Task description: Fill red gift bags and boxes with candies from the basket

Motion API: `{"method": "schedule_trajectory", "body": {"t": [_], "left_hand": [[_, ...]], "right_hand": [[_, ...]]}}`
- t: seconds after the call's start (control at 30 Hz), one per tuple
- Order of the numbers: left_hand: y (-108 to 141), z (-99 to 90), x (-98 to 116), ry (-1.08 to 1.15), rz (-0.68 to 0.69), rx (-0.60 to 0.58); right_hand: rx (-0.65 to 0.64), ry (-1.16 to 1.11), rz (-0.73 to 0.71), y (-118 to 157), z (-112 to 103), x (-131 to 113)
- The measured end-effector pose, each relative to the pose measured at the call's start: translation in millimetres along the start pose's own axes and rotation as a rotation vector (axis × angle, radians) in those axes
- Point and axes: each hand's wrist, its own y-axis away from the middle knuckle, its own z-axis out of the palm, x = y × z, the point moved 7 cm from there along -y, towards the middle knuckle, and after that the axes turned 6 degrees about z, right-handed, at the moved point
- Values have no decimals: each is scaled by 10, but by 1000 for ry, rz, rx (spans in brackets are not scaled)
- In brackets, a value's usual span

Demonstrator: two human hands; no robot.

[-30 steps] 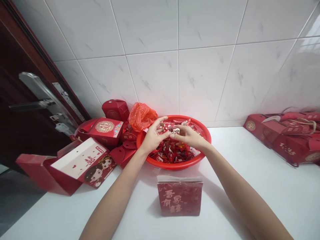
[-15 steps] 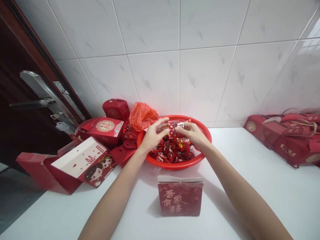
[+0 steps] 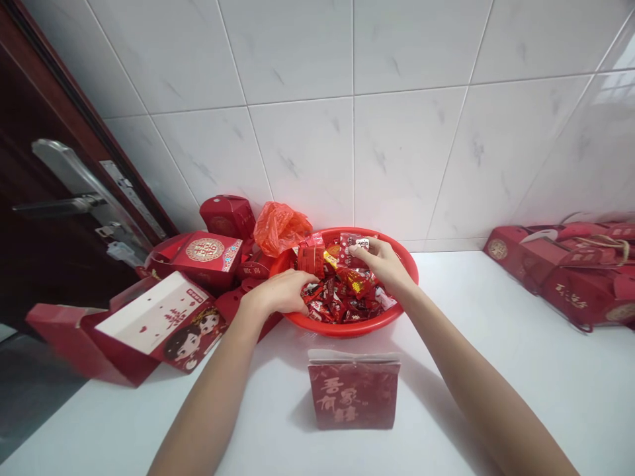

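Note:
In the head view a red plastic basket (image 3: pixel 347 328) holds many wrapped candies (image 3: pixel 342 297), mostly red, some with gold. My right hand (image 3: pixel 384 264) pinches a small red packet (image 3: pixel 351 251) with a white label, held above the basket's far right part. Over the basket's near left rim reaches my left hand (image 3: pixel 284 291), thumb and fingers apart, fingertips at the candies; I see nothing held in it. A dark red paper bag (image 3: pixel 353 393) with pale characters stands upright in front of the basket, its top edges slightly parted.
Red gift boxes (image 3: pixel 211 254) and a printed white-and-red box (image 3: pixel 161 314) crowd the left. A crumpled red plastic bag (image 3: pixel 280 228) sits behind them. More red boxes (image 3: pixel 575 271) with cords lie at right. A tiled wall (image 3: pixel 411 152) stands behind, a door handle (image 3: pixel 74 192) at left.
My left hand has let go of the red packet and moved down and left to the candies. My right hand keeps the packet, nearly in the same place.

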Motion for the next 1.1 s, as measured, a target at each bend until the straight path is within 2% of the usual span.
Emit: {"method": "schedule_trajectory", "body": {"t": [0.1,0.2,0.27,0.37,0.43,0.57,0.7,0.87,1.03,1.1], "left_hand": [[-72,89,-28,-41,-5,-22],[-128,73,-56,-31,16,9],[-163,16,-83,31,38,76],[-201,-113,-139,212,69,265],[-219,-148,-160,396,93,345],[-250,-109,-94,701,114,345],[-239,-105,27,826,139,376],[-250,28,31,797,47,269],[-214,-101,167,588,296,319],[-201,-130,194,586,347,314]], "right_hand": [[20,29,16,1,-9,7],[19,28,22,5,-7,9],[24,10,27,8,-11,11],[9,-44,45,6,-6,22],[-20,-82,66,1,10,35],[-42,-135,118,-8,19,60],[-44,-200,196,-20,17,98],[-72,-374,237,-41,22,109],[-103,-462,278,-30,33,101],[-134,-474,281,-21,53,89]]}}
